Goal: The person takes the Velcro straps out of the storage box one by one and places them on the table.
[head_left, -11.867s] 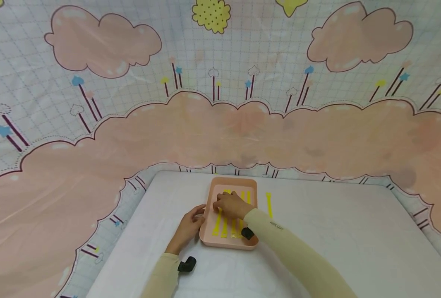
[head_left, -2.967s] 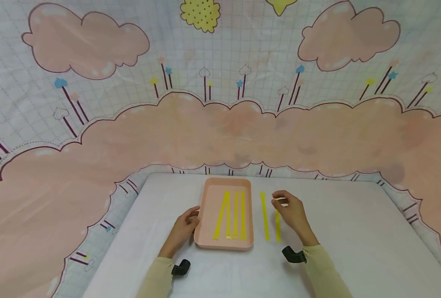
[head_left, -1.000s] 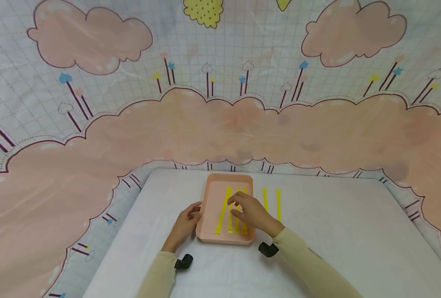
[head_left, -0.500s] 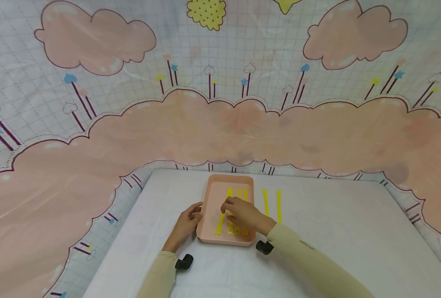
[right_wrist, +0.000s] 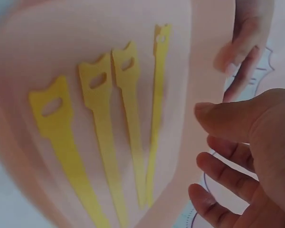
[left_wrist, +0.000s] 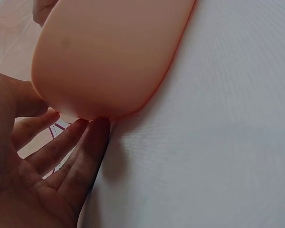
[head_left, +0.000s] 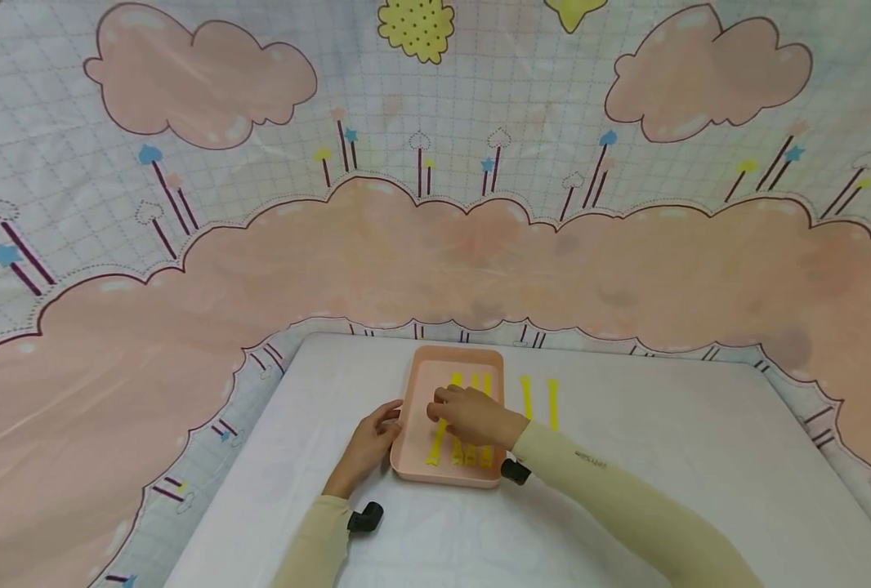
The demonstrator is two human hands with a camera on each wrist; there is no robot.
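Several yellow strap-like cable ties with slotted heads, among them a slanted tie, lie in a pink tray. My right hand is over the tray, partly covering the ties. In the right wrist view its thumb and loosely bent fingers stand apart near the slimmest tie, with nothing between them. My left hand rests at the tray's left side; the left wrist view shows its fingertips against the outer wall. Two more ties, a nearer tie and a farther tie, lie right of the tray.
The tray stands on a white-covered table. A cloud-printed cloth hangs behind and to the left. A black camera is worn on the left wrist, another black camera on the right.
A second tie has joined the one on the table since the oldest frame. My right hand has moved from those ties back left over the tray; my left hand stays at the tray.
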